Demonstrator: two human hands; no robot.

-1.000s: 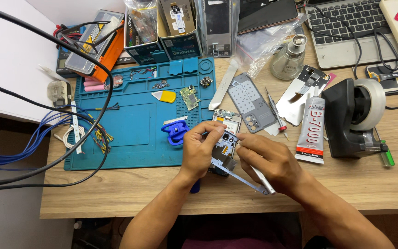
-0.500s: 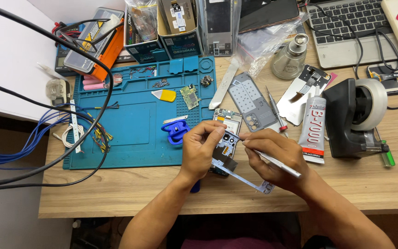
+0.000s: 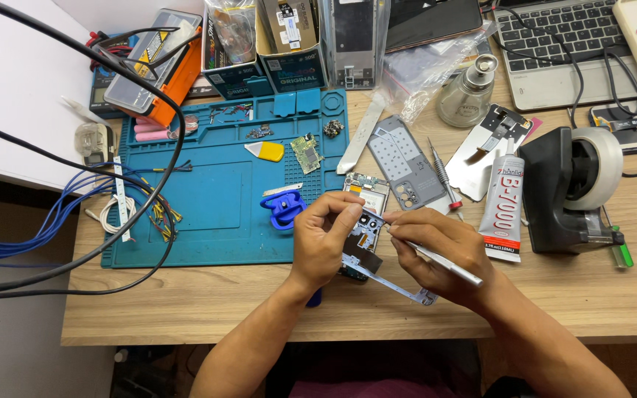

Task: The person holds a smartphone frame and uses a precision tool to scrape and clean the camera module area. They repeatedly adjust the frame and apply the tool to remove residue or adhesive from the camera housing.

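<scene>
The opened phone (image 3: 363, 239) is raised just above the wooden desk (image 3: 259, 309), at the lower right corner of the blue work mat (image 3: 215, 214), and sits between the 2 hands. The left hand (image 3: 322, 239) clamps it from the left side, thumb and fingers closed on its upper edge and body, so the phone lies to the right of the palm with its exposed inner face turned up. The right hand (image 3: 440, 254) is closed around a slim silver tool (image 3: 444, 264), held like a pen; the tool's tip points left and meets the phone near its upper right edge, beside the camera area. A thin pale frame piece (image 3: 396, 284) extends from under the phone toward the lower right, passing beneath the right hand; how it is attached cannot be told. Just beyond the phone, a grey back cover (image 3: 403, 162) lies flat with a screwdriver (image 3: 442, 177) to its right. A blue suction handle (image 3: 283, 208) sits on the mat just left of the left hand. A glue tube (image 3: 503, 214) lies to the right of the right hand, next to a black tape dispenser (image 3: 569, 188). A small green circuit board (image 3: 305, 153) and a yellow pick (image 3: 267, 151) rest on the mat, well apart from both hands.
</scene>
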